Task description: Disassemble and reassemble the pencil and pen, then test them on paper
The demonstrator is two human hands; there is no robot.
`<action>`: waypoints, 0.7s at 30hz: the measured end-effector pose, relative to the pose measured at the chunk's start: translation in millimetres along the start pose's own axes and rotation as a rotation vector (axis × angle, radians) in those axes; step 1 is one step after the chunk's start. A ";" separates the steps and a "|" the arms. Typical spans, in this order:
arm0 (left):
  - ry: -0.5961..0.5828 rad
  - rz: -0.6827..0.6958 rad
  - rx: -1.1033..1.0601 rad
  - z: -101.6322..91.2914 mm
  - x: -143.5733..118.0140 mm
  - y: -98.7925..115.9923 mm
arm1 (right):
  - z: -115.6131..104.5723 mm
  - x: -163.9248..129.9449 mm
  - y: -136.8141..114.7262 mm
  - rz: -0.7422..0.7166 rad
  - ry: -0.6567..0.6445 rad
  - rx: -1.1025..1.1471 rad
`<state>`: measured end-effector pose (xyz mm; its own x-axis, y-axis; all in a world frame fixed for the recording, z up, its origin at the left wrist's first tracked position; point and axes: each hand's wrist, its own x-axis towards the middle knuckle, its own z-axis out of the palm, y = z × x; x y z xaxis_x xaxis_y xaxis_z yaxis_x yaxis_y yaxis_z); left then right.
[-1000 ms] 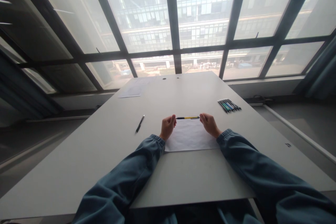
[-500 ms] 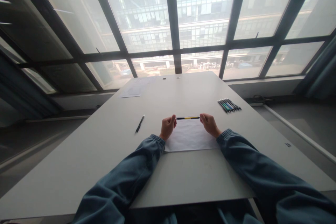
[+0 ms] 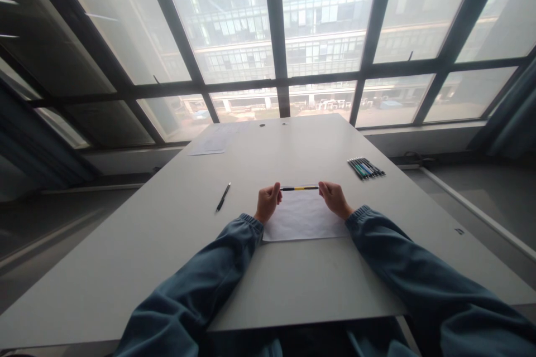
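Pen (image 3: 300, 188): this yellow-and-black pen is what I have in hand, held level across my view between both hands, just above the far edge of the white sheet. Against the pictures from a second ago and half a second ago I see no shift in it; I judge that I am holding steady, not pulling or twisting yet.
Table (image 3: 167, 245): the big grey top fills my lower view and runs out toward 12 o'clock, to the window wall.
Sleeves: my blue-grey sleeves come in from 7 and 5 o'clock and meet near the middle.
White sheet (image 3: 302, 223): lies flat between my wrists, directly under the pen.
Far papers (image 3: 213, 144): a pale sheet or two at about 11 o'clock, well apart from my hands.
Left hand (image 3: 267, 202): curled nearly closed, fingertips pinching the dark left end of the pen; same pose as before.
Right hand (image 3: 332, 198): likewise curled, pinching the right end; also unmoved.
Row of pens (image 3: 365, 168): a tidy set lying side by side at about 1 o'clock, near the right table edge.
Loose pen (image 3: 223, 197): a single dark one at 10 o'clock, lying alone on the table.
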<state>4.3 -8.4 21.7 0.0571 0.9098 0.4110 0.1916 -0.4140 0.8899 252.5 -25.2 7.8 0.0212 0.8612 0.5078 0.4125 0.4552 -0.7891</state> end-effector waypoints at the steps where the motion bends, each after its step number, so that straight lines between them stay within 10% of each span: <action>1: 0.000 0.000 -0.001 0.1 0.1 -0.1 | 0.1 0.0 0.6 0.000 -0.001 -0.002; 21: -0.004 -0.012 -0.017 0.6 0.0 -3.8 | -0.9 -0.5 -0.6 -0.001 0.003 -0.016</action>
<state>4.1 -6.7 18.1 0.0588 0.9150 0.3991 0.1756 -0.4030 0.8982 253.1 -26.1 8.3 0.0236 0.8602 0.5094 0.4272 0.4520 -0.7831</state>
